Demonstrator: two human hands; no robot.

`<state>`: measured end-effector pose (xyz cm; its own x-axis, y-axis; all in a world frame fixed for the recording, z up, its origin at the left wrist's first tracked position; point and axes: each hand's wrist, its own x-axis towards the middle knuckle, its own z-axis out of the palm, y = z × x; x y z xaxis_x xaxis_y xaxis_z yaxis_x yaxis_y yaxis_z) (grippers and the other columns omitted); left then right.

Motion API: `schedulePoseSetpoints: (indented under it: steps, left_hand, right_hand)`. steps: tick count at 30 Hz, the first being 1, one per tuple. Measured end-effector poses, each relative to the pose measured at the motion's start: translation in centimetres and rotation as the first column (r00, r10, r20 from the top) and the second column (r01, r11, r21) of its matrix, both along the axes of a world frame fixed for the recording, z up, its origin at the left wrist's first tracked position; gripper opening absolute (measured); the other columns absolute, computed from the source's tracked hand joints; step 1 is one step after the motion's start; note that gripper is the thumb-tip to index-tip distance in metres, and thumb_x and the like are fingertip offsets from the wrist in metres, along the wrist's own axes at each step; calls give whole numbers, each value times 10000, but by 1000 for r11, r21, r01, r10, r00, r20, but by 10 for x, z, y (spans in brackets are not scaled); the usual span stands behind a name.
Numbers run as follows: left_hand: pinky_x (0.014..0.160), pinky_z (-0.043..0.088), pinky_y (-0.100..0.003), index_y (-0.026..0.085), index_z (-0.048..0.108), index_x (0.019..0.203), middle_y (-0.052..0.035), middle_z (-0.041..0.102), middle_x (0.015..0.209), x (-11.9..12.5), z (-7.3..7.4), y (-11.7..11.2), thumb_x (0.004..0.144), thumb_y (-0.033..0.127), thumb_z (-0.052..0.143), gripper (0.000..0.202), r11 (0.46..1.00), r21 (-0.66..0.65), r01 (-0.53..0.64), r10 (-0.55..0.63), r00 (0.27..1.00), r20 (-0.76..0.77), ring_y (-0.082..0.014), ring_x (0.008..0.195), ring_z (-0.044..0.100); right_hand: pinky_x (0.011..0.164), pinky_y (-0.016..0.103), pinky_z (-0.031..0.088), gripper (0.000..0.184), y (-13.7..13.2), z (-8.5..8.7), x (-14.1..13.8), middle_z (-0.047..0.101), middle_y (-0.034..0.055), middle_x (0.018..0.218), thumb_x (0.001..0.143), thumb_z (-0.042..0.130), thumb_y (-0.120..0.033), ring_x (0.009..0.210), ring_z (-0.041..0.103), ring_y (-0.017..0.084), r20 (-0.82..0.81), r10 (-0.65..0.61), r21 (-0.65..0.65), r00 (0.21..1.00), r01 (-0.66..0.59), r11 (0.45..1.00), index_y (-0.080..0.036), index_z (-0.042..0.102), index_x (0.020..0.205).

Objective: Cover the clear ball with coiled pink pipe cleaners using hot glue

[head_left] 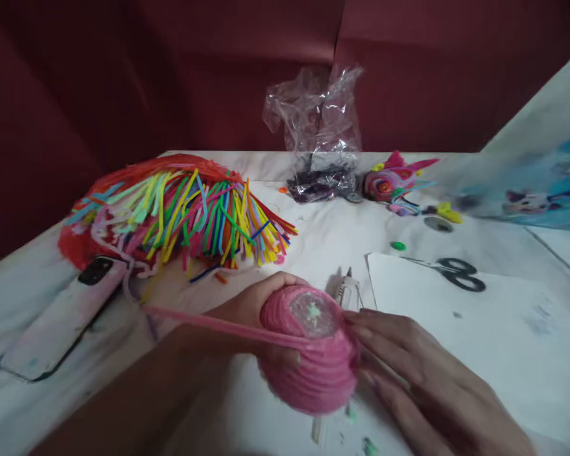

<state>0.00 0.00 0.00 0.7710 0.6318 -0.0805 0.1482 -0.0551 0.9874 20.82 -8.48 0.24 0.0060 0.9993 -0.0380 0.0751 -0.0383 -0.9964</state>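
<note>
My left hand (247, 316) is closed round the left side of a ball wound with rows of pink pipe cleaner (308, 380). On the ball's top a round greyish patch with a pale green bit is uncovered. A loose pink pipe cleaner strand (209, 321) stretches left from the ball across my left hand. My right hand (408, 361) presses its fingers against the ball's right side; some fingertips are blurred or hidden. Just behind the ball lies a glue gun (349, 291), partly covered by it.
Many coloured pipe cleaners (209, 215) lie bundled at the left, beside a phone (66, 316). Black-handled scissors (456, 273) rest on white paper (503, 335). Farther back are a clear plastic bag (323, 133), a pink craft figure (387, 180) and a green piece (398, 246).
</note>
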Motion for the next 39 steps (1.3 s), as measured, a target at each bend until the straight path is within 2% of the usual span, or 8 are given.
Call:
schedulePoseSetpoints:
  steps: [7, 13, 25, 27, 30, 33, 35, 39]
  left_hand:
    - [936, 435, -509, 211, 468, 1209, -111, 559, 1218, 2, -6, -2, 487, 430, 850, 845, 991, -133, 11, -6, 999, 43, -346, 1117, 532]
    - [989, 393, -528, 232, 426, 1248, -119, 514, 1297, 0, -11, -2, 472, 338, 883, 907, 977, -204, 63, -40, 992, 116, -355, 1177, 508]
    - [1041, 389, -465, 242, 449, 1286, -98, 532, 1326, -1, -7, -3, 510, 322, 873, 888, 998, -46, 34, -27, 989, 143, -336, 1231, 496]
    - [1057, 374, -466, 250, 461, 1296, -94, 537, 1324, 2, -12, -3, 531, 360, 869, 874, 999, -29, -39, 44, 980, 195, -328, 1240, 488]
    - [1039, 399, -429, 231, 526, 1230, -102, 546, 1301, 10, -19, -5, 531, 516, 834, 816, 952, -31, -305, 300, 904, 305, -320, 1245, 475]
    - [978, 444, -425, 212, 541, 1210, -111, 605, 1218, 21, -19, -13, 752, 516, 683, 568, 898, -7, -440, 427, 867, 258, -300, 1159, 552]
    - [1060, 368, -417, 195, 534, 1239, -117, 571, 1295, 26, -13, -21, 842, 507, 580, 507, 876, 16, -483, 467, 855, 223, -284, 1225, 507]
    - [1091, 340, -437, 231, 246, 1453, -132, 381, 1477, 30, 1, -37, 597, 567, 771, 1059, 957, -113, -268, 286, 939, 192, -342, 1331, 381]
  right_hand:
    - [920, 442, 498, 728, -6, 0, -2, 627, 136, 1138, 705, 728, -566, 1087, 576, 305, -42, 12, -54, 999, -14, 998, -229, 520, 1315]
    - [921, 350, 499, 631, -13, 1, -3, 550, 82, 1291, 767, 687, -564, 1110, 579, 245, -254, -10, -211, 967, -46, 976, -295, 488, 1302]
    - [1010, 326, 444, 703, -11, 0, -7, 479, 46, 1375, 702, 784, -427, 1204, 513, 217, -436, 58, -297, 898, -204, 933, -273, 469, 1311]
    - [1026, 347, 428, 691, -8, 0, -9, 493, 66, 1359, 691, 791, -417, 1197, 516, 232, -459, 41, -272, 887, -184, 945, -246, 488, 1287]
    - [1014, 361, 438, 652, -2, 1, -10, 511, 90, 1337, 701, 780, -414, 1194, 515, 252, -437, -5, -205, 899, -94, 974, -217, 514, 1263]
    - [983, 378, 457, 680, 5, 0, -5, 527, 92, 1316, 700, 778, -442, 1184, 516, 266, -359, -68, -162, 931, 9, 987, -230, 497, 1281]
    - [976, 398, 458, 687, 8, -2, -2, 523, 99, 1317, 713, 765, -458, 1178, 518, 277, -329, -67, -139, 942, 22, 990, -231, 482, 1297]
    - [999, 393, 451, 688, 10, -7, 1, 494, 118, 1345, 745, 741, -454, 1192, 512, 277, -298, -46, -107, 953, 15, 994, -207, 460, 1322]
